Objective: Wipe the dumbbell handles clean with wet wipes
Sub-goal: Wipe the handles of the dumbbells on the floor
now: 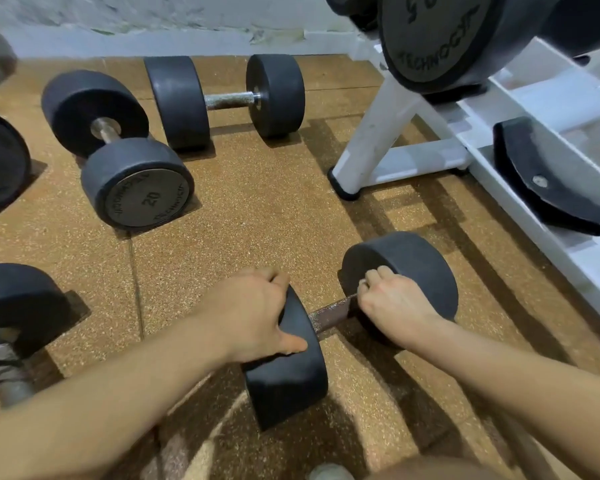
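While the left hand (pixel 253 313) clamps over the rim of the near head (pixel 288 386) to steady the dumbbell (pixel 326 318), the right hand (pixel 392 299) is curled in a fist round the far end of the handle (pixel 340 308), hard against the far head (pixel 406 252).

Dumbbell lies on the speckled floor mat (pixel 257 202) straight ahead of the person, bar running diagonally.

Wipe: not plainly seen. A pale speck at the right fingertips may be it; cannot tell.

Step, as judged: wiping this handle, stroke at its far end. Bare bar between the hands looks rusty brown.

Next move likely calls for drawing the fist back along the bar toward the near head, left hand holding against roll.

Room: stroke is short, bounded by both heads. White rack (pixel 371 133) stands near, beyond the far head. The 20-marked dumbbell (pixel 139 199) and the rear dumbbell (pixel 229 100) lie well apart, with open mat between.
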Motion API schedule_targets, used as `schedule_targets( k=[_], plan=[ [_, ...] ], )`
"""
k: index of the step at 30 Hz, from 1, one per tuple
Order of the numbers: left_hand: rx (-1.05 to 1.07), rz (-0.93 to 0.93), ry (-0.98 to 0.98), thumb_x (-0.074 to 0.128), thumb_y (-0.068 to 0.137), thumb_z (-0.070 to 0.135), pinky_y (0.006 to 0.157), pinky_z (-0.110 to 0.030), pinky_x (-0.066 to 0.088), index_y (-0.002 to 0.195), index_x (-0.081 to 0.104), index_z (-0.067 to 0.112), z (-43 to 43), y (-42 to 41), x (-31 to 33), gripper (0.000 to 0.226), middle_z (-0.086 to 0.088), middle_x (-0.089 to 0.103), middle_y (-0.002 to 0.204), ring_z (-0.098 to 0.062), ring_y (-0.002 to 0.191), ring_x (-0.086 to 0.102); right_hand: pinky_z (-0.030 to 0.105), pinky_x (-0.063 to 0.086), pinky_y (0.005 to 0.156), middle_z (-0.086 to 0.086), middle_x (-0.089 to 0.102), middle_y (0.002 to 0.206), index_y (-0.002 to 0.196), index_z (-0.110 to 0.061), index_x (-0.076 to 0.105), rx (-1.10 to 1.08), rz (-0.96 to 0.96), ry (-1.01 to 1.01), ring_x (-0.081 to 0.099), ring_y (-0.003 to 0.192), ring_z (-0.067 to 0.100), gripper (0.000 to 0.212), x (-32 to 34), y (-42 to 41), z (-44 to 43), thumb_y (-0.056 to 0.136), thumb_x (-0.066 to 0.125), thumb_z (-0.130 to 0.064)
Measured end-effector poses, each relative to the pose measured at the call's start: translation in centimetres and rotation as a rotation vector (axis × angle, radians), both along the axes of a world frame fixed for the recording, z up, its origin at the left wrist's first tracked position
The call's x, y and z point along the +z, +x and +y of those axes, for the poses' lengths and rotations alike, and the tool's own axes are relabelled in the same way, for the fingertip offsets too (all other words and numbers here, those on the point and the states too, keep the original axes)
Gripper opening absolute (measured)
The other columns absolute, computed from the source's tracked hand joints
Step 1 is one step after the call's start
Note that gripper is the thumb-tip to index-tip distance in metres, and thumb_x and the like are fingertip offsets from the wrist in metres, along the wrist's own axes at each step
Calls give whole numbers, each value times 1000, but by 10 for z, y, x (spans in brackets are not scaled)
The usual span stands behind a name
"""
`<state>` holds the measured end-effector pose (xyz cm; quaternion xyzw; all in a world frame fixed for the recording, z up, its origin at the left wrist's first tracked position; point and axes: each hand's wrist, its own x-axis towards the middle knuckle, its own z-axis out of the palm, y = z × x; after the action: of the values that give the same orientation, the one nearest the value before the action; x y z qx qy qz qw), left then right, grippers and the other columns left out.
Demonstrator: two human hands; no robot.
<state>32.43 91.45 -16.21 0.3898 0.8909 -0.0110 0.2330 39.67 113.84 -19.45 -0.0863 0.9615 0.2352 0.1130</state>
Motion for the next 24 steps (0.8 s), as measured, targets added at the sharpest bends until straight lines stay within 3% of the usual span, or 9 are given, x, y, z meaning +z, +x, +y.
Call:
schedule_targets(
  k=[2, 4, 6, 9, 12, 16, 18, 20, 24],
  plan=[
    [117, -153, -1, 49, 65, 89, 112, -40, 34, 153, 16, 13, -12, -13, -7, 121, -7, 29, 155, -27, 140, 30, 33, 40, 42, 12, 57, 58, 57, -4, 64, 1, 12, -8, 53, 54, 29, 26, -7, -5, 2, 48, 88, -4],
    [189, -284, -33, 47, 59, 92, 114, -40, 31, 154, 8, 13, -18, -18, -13, 129, -7, 21, 159, -27, 143, 26, 33, 42, 42, 11, 57, 57, 55, -3, 64, -11, 22, -19, 53, 53, 28, 27, -17, 5, 1, 46, 89, -6],
    [178, -282, -47, 47, 59, 92, 105, -38, 39, 152, 15, 11, -17, -19, -15, 127, -9, 35, 151, -29, 134, 38, 32, 43, 42, 11, 61, 59, 60, -2, 66, -56, -6, -68, 55, 53, 28, 26, -22, 16, -2, 48, 89, -7],
    [150, -208, -25, 49, 58, 93, 88, -36, 44, 146, 27, 11, -12, -15, -12, 122, -7, 51, 132, -28, 117, 50, 33, 52, 59, 5, 67, 81, 84, -11, 70, -202, -34, -201, 62, 75, 24, 11, -17, 17, -3, 74, 74, -14],
    [210, -198, -12, 54, 62, 89, 100, -35, 40, 153, 14, 17, -11, 3, -7, 122, -7, 36, 147, -27, 131, 40, 35, 53, 78, -2, 67, 99, 105, -23, 68, -455, 33, -467, 64, 95, 22, 21, 8, 3, -14, 88, 58, -17],
    [244, -261, 54, 57, 75, 76, 114, -41, 28, 155, 3, 17, -17, 26, -5, 113, -7, 12, 160, -31, 144, 20, 26, 46, 78, -3, 67, 98, 125, -24, 63, -791, 126, -910, 62, 92, 18, 37, 60, -17, -44, 91, 57, -9],
    [304, -347, 103, 57, 84, 64, 118, -42, 24, 155, 5, 17, -26, 30, 0, 100, -8, 10, 161, -30, 146, 15, 23, 45, 70, 1, 69, 91, 119, -17, 67, -966, 106, -1199, 61, 78, 13, 30, 88, -22, -64, 91, 60, -6],
    [470, -456, 246, 56, 91, 50, 113, -39, 32, 152, 20, 18, -38, 33, 21, 77, -7, 24, 157, -27, 141, 29, 19, 48, 56, 8, 69, 83, 108, -5, 70, -1170, 83, -1526, 59, 61, 10, 20, 122, -19, -88, 92, 59, -2],
    [870, -621, 591, 53, 96, 28, 85, -29, 47, 122, 58, 21, -70, 33, 103, 28, 2, 63, 116, -17, 106, 59, 20, 49, 55, 10, 68, 77, 100, 2, 68, -1417, -52, -1855, 61, 57, 11, 14, 189, -11, -134, 89, 62, 0]
  ],
)
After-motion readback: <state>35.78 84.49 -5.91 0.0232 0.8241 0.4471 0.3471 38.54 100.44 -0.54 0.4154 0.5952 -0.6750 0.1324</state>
